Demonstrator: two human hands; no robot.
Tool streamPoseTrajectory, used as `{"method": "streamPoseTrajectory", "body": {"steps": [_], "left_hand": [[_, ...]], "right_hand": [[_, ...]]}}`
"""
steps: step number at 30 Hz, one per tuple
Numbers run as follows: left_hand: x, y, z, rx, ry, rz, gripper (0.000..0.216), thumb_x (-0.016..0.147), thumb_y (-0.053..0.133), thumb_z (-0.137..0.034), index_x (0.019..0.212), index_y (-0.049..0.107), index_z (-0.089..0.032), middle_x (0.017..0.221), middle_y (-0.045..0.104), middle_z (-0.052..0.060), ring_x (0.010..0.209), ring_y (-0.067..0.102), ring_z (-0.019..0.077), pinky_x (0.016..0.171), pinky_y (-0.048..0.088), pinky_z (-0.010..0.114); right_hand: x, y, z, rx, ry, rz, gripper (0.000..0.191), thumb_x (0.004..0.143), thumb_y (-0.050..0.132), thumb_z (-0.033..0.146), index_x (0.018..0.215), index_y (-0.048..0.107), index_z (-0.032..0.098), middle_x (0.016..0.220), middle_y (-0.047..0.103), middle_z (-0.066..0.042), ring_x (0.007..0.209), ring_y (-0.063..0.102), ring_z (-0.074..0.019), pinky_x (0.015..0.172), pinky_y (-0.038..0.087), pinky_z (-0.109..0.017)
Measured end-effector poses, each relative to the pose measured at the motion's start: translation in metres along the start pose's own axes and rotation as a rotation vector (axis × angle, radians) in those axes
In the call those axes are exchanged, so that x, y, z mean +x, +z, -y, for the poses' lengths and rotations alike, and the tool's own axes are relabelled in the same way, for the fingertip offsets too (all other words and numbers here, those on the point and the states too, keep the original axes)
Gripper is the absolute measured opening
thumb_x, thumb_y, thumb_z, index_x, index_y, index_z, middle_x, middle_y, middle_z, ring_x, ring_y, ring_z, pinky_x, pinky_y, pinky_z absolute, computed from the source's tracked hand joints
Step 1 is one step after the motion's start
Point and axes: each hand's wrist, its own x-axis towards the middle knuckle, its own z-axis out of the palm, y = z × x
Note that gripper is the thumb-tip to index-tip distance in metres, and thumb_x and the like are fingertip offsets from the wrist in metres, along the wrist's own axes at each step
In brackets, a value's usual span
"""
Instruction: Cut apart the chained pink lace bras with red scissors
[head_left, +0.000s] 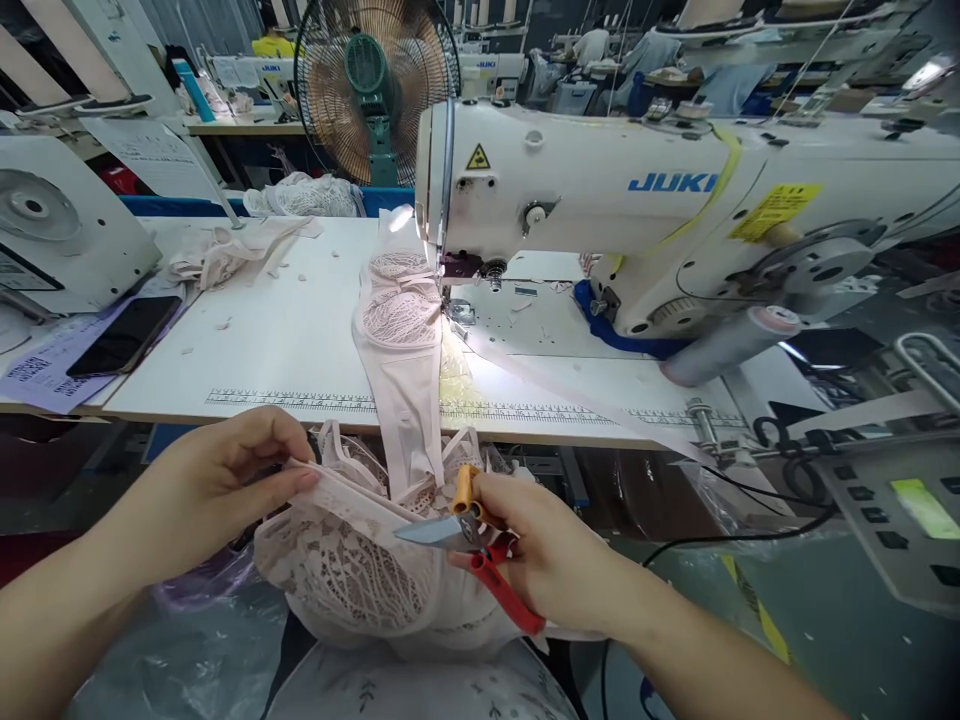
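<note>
Between thumb and fingers my left hand [225, 490] pinches the edge of a pale pink lace bra [352, 570] that hangs over the lap. My right hand [547, 550] is wrapped round scissors [442, 532] with one orange and one red handle. Their blades point left and lie over the bra's upper band. Another pale pink bra piece [397, 320] lies on the table with its edge at the sewing machine's needle. It runs down over the table's front edge to the pile in the lap.
A white sewing machine [570, 190] stands across the table [285, 350]. A phone [124, 335] lies on papers at the left, near fabric scraps [225, 250]. Behind is a large fan [375, 80]. A control panel [900, 510] sits at the right; a pale tape [555, 385] runs toward it.
</note>
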Motion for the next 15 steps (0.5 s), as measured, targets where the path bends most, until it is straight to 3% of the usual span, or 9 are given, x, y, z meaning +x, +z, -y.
{"method": "streamPoseTrajectory", "body": {"steps": [4, 10, 15], "left_hand": [[-0.004, 0.007, -0.004, -0.177, 0.023, 0.015, 0.023, 0.078, 0.062, -0.025, 0.098, 0.052, -0.021, 0.077, 0.064, -0.001, 0.066, 0.060, 0.0119, 0.058, 0.049, 0.019], [-0.008, 0.045, -0.009, -0.429, 0.203, -0.155, 0.036, 0.083, 0.054, -0.021, 0.117, 0.043, -0.022, 0.078, 0.057, -0.001, 0.064, 0.058, 0.0110, 0.056, 0.051, 0.021], [-0.002, 0.075, -0.019, -0.378, 0.410, -0.215, 0.042, 0.084, 0.048, -0.014, 0.122, 0.039, -0.027, 0.082, 0.055, -0.001, 0.069, 0.059, 0.0098, 0.059, 0.052, 0.018]], "right_hand": [[-0.008, 0.004, -0.009, -0.054, 0.050, -0.024, 0.019, 0.071, 0.056, 0.013, 0.070, 0.039, 0.021, 0.074, 0.049, 0.001, 0.062, 0.043, -0.0123, 0.054, 0.039, -0.021], [-0.017, 0.003, -0.023, -0.108, 0.094, -0.040, 0.016, 0.072, 0.059, 0.024, 0.069, 0.044, 0.020, 0.066, 0.046, 0.002, 0.058, 0.039, -0.0117, 0.051, 0.035, -0.021], [-0.020, -0.012, -0.013, -0.088, 0.156, -0.038, 0.017, 0.076, 0.061, 0.032, 0.072, 0.049, 0.019, 0.075, 0.057, -0.002, 0.064, 0.049, -0.0153, 0.058, 0.043, -0.025]]}}
